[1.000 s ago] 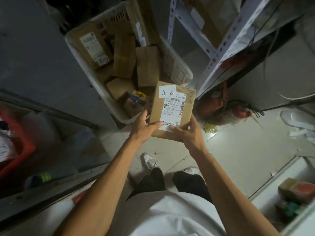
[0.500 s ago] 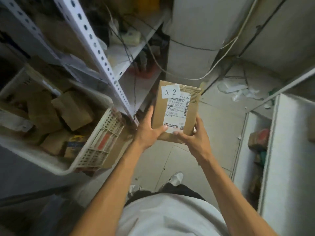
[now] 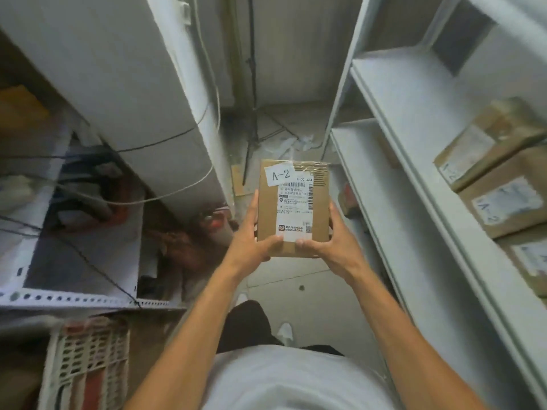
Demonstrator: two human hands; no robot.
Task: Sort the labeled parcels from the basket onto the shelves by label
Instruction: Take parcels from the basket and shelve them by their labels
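Note:
A flat brown cardboard parcel (image 3: 293,202) with a white "A-2" sticker and a shipping label is held up at chest height in the middle of the view. My left hand (image 3: 251,241) grips its lower left edge, thumb on the front. My right hand (image 3: 334,241) grips its lower right edge the same way. On the right stands a white shelf unit (image 3: 420,161); on one of its boards lie several brown parcels (image 3: 503,184), two of them showing "A-2" labels. The white basket (image 3: 85,362) shows only its mesh wall at the lower left.
A grey metal rack with perforated rails (image 3: 74,297) holding cables and clutter fills the left. A white pillar (image 3: 142,93) rises behind it. Red extinguishers (image 3: 213,223) stand on the floor beside it. Paper scraps litter the far floor (image 3: 293,143). A narrow tiled aisle runs between rack and shelves.
The view has swung right from the basket toward the white shelves. Both hands kept hold of the A-2 parcel and now hold it upright, facing the shelf side.

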